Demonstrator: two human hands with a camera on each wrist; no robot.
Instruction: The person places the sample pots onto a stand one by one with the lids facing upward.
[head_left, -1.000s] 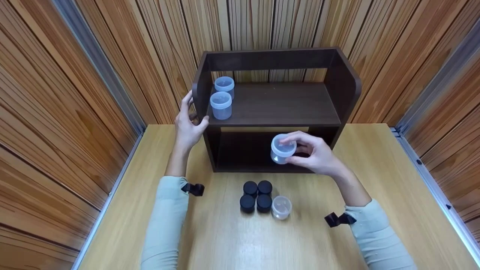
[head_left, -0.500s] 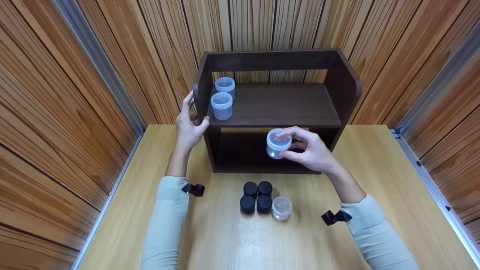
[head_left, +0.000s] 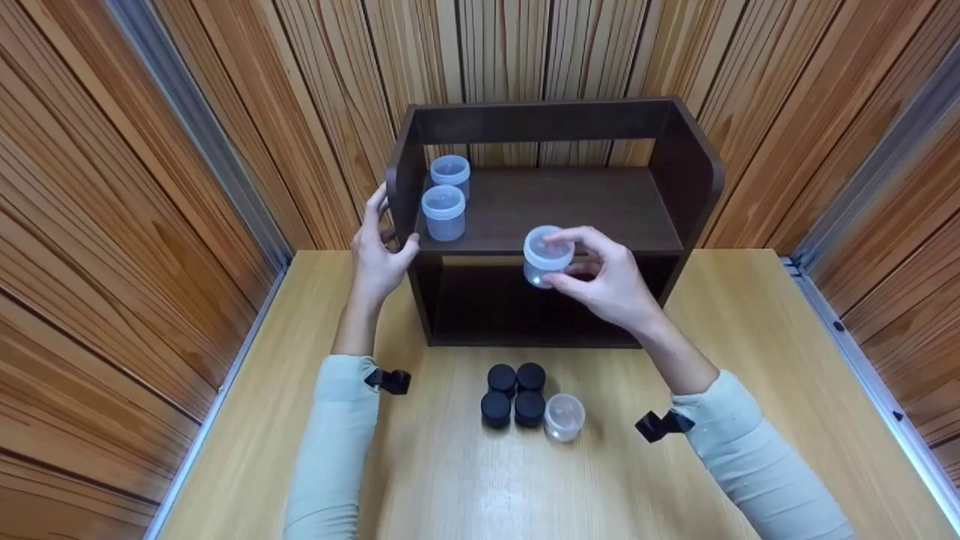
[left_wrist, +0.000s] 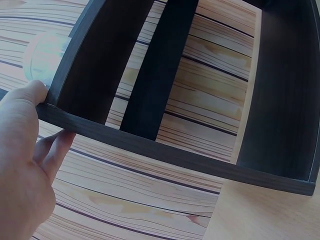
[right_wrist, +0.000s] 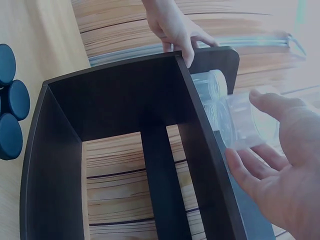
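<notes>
My right hand (head_left: pixel 616 286) holds a clear plastic jar (head_left: pixel 538 259), thumb and fingers around its sides, just in front of the upper board's edge. The right wrist view also shows this jar (right_wrist: pixel 242 122), with the thumb on one side and fingers on the other. At the left end of the dark brown shelf (head_left: pixel 577 202), my left hand (head_left: pixel 379 262) grips the side panel, thumb at the front and fingers behind. Two similar jars, a front one (head_left: pixel 444 214) and a back one (head_left: pixel 450 172), stand upright on the upper board beside that panel.
On the table (head_left: pixel 420 465) before the shelf, several round black lids (head_left: pixel 529 409) sit close together, with a clear container (head_left: pixel 564 418) at their right. Wood-patterned walls (head_left: pixel 502 49) enclose the back and sides. The shelf's right side panel (head_left: pixel 684 172) rises above its upper board.
My right hand has raised the jar and shifted it slightly left, from in front of the lower compartment to the upper board's edge. The left hand stays on the side panel.
</notes>
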